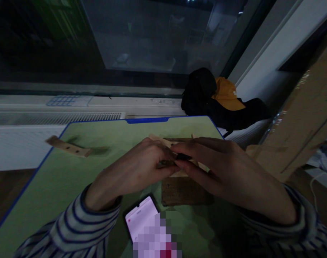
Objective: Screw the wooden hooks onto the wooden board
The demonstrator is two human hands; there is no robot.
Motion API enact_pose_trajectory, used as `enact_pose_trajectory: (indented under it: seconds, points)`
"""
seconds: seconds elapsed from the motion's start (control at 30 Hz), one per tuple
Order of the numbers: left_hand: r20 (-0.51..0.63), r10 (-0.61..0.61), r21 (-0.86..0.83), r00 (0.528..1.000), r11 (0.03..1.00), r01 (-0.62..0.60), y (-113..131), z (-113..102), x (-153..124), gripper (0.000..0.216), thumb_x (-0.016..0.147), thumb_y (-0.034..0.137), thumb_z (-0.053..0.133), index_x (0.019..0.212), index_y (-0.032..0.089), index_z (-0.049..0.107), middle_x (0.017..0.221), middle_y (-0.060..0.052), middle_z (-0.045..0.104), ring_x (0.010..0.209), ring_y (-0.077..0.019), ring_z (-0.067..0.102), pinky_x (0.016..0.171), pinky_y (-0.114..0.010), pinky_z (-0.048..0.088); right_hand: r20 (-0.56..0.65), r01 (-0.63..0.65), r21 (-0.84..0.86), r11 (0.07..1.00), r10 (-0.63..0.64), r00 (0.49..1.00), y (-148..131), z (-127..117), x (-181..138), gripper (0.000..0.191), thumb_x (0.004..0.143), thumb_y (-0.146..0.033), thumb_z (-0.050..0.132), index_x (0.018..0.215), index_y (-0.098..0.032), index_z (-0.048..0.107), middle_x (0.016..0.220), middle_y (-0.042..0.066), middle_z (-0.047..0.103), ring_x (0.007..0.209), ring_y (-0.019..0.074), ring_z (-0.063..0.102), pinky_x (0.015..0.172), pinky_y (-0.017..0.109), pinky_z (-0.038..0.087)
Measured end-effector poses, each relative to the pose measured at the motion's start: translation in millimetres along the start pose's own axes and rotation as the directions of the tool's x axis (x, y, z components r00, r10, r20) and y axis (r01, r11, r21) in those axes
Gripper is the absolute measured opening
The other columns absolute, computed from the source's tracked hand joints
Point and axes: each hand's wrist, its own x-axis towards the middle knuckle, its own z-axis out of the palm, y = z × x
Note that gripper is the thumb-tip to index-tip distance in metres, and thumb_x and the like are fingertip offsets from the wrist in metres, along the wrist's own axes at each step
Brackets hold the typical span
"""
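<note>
My left hand point(148, 163) is closed, its fingertips bent around a pale wooden piece point(166, 142) with a dark hole in it. Opposite it, my right hand point(218, 161) pinches a small dark piece point(183, 156) between thumb and fingers. The two hands almost meet over a brown wooden block point(185, 192) that lies on the green table. More pale wood shows behind and under the fingers, but the hands cover how the parts sit together. Off to the left rests a curved wooden piece point(69, 147) with two dark holes.
A lit phone point(143, 218) lies near me, partly pixelated. The green tabletop point(99, 132) has a blue edge. Beyond it are a radiator point(23, 143), a window, and a sill with black cloth and an orange cap point(227, 94). A large cardboard box point(300, 107) stands on the right.
</note>
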Motion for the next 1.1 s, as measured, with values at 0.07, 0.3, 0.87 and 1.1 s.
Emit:
enact_pose_trajectory:
  seconds: [0.07,0.3,0.87,1.1]
  points:
    - [-0.001,0.019,-0.006,1.0,1.0,-0.019,0.0,0.4,0.3,0.013,0.082,0.016,0.056,0.084,0.021,0.068,0.089,0.001,0.069,0.085,-0.0139,0.062,0.079,-0.025,0.043,-0.01,-0.002,-0.005,1.0,0.002,1.0,0.4,0.0,0.6,0.025,0.09,-0.027,0.047,0.114,-0.02,0.053,0.1,0.004,0.066,0.087,0.0154,0.061,0.074,0.028,0.046]
    - [0.013,-0.014,0.02,1.0,1.0,0.014,0.7,0.0,0.7,0.014,0.08,0.016,0.058,0.087,0.021,0.069,0.086,0.001,0.068,0.083,-0.0136,0.062,0.08,-0.026,0.044,-0.021,-0.004,-0.007,1.0,0.004,1.0,0.1,0.4,1.6,0.023,0.09,-0.026,0.048,0.111,-0.02,0.054,0.098,0.002,0.066,0.086,0.0139,0.061,0.073,0.025,0.045]
    - [0.011,-0.008,0.029,1.0,1.0,0.007,-0.4,1.0,0.4,0.013,0.082,0.02,0.057,0.087,0.021,0.069,0.086,0.001,0.068,0.084,-0.0142,0.062,0.079,-0.026,0.044,-0.015,-0.008,-0.002,1.0,0.008,1.0,-1.1,0.0,0.9,0.025,0.089,-0.025,0.049,0.114,-0.021,0.052,0.099,0.002,0.065,0.088,0.0139,0.061,0.073,0.026,0.045]
    - [0.012,0.022,-0.009,1.0,1.0,-0.022,0.7,0.2,0.5,0.012,0.082,0.016,0.056,0.082,0.02,0.068,0.086,0.001,0.067,0.084,-0.0132,0.061,0.08,-0.026,0.043,-0.029,-0.01,-0.012,1.0,0.01,1.0,-1.2,0.3,2.1,0.022,0.089,-0.025,0.049,0.11,-0.019,0.055,0.097,0.003,0.066,0.085,0.0142,0.061,0.071,0.026,0.046]
